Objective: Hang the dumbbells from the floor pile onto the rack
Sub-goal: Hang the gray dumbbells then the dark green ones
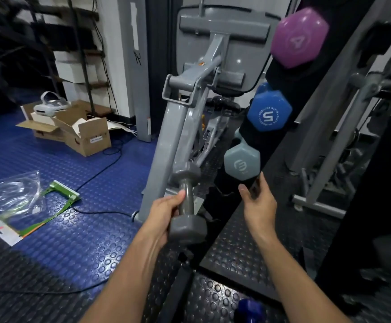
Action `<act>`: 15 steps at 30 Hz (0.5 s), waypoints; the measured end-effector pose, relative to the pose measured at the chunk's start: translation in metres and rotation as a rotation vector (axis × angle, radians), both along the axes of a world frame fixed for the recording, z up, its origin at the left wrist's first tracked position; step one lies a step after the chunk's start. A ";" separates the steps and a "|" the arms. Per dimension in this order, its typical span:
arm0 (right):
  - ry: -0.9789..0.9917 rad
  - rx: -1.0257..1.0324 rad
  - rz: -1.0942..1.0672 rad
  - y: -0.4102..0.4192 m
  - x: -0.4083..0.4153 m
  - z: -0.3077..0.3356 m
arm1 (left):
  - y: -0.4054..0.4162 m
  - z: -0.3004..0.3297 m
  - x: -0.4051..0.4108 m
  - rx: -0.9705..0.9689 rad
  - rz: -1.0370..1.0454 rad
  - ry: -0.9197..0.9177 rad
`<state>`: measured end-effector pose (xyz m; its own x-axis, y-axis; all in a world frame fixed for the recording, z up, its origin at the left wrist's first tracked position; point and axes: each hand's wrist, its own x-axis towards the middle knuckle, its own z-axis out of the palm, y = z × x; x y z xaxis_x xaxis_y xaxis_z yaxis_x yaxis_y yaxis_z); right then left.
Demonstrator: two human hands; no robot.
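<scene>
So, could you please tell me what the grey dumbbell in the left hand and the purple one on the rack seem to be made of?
Grey dumbbell: its dull, even surface with soft edges suggests a matte vinyl or rubber coating, probably over metal; the core is not visible. Purple dumbbell: it looks like a smooth vinyl or neoprene coating with a soft sheen, a pale 4 marked on its hexagonal end.

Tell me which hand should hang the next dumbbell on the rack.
Left, probably. The left hand already grips the grey dumbbell by its handle, just left of the black rack. The right hand carries no dumbbell; it is at the rack's lower edge under the pale grey-blue dumbbell.
</scene>
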<state>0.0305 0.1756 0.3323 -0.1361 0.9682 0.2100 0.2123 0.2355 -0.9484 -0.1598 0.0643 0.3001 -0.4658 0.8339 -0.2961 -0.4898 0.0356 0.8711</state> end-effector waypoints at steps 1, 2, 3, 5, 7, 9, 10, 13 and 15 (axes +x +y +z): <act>-0.029 -0.005 0.022 0.003 -0.003 0.002 | 0.008 0.010 -0.004 -0.009 0.023 0.013; -0.059 0.007 0.024 0.006 -0.005 0.003 | 0.017 0.019 -0.008 -0.023 0.036 0.030; -0.087 0.024 0.010 0.007 -0.007 0.004 | 0.026 0.028 -0.011 -0.029 0.038 0.042; -0.128 0.059 -0.027 0.009 -0.009 0.005 | 0.046 0.042 -0.016 -0.028 0.032 0.070; -0.144 0.071 -0.049 0.008 -0.008 0.006 | 0.064 0.055 -0.018 -0.038 0.021 0.124; -0.149 0.074 -0.057 0.006 -0.008 0.005 | 0.079 0.065 -0.017 -0.058 -0.004 0.186; -0.149 0.084 -0.060 0.005 -0.008 0.006 | 0.085 0.071 -0.015 -0.072 -0.015 0.218; -0.133 0.106 -0.059 0.004 -0.009 0.005 | 0.104 0.077 -0.011 -0.101 -0.037 0.292; -0.134 0.118 -0.062 0.005 -0.009 0.006 | 0.112 0.079 -0.009 -0.127 -0.045 0.334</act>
